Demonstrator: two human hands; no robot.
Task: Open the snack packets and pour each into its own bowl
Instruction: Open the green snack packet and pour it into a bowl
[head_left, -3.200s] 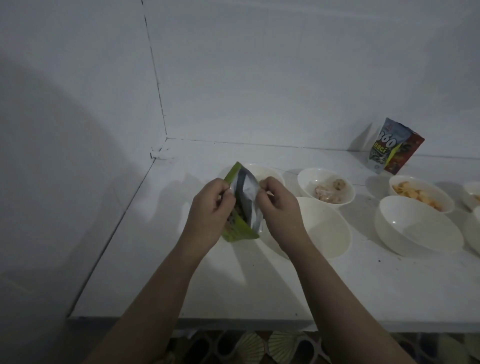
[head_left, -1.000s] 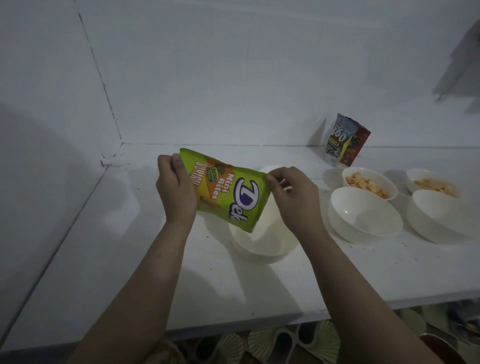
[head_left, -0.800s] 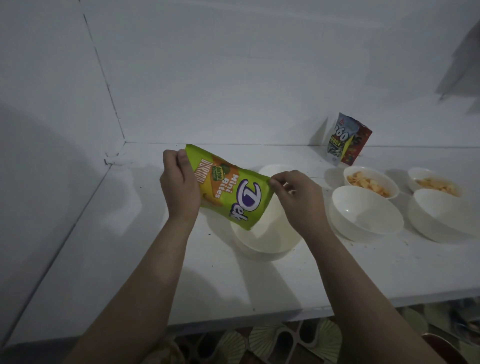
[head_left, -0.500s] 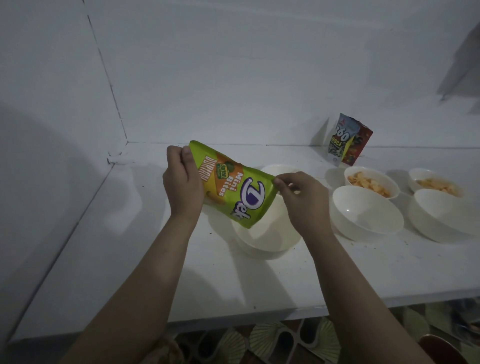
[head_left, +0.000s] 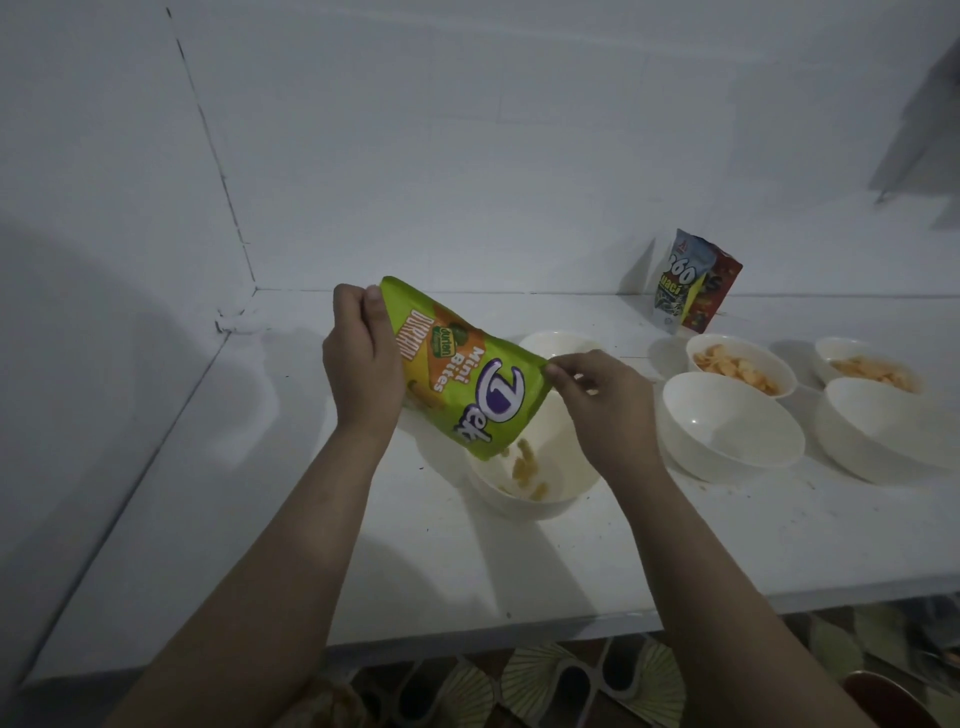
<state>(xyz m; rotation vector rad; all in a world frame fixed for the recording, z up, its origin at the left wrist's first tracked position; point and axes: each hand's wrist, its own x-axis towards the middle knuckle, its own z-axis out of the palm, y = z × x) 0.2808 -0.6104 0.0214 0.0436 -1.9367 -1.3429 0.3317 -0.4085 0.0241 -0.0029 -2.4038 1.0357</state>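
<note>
With our left hand (head_left: 363, 364) gripping the green packet (head_left: 457, 374) by its bottom and our right hand (head_left: 605, 400) pinching its mouth, a steeper tilt could send bites past the bowl (head_left: 566, 493).

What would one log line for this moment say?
step: pouring | left hand: grips green Dek packet bottom | right hand: pinches open end | pieces falling into front bowl

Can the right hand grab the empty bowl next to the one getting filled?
Probably yes, but not this second. The right hand is pinching the green packet while snacks pour out. The empty bowl sits just beside it with nothing between them, so once it lets go it looks easy to reach.
</note>
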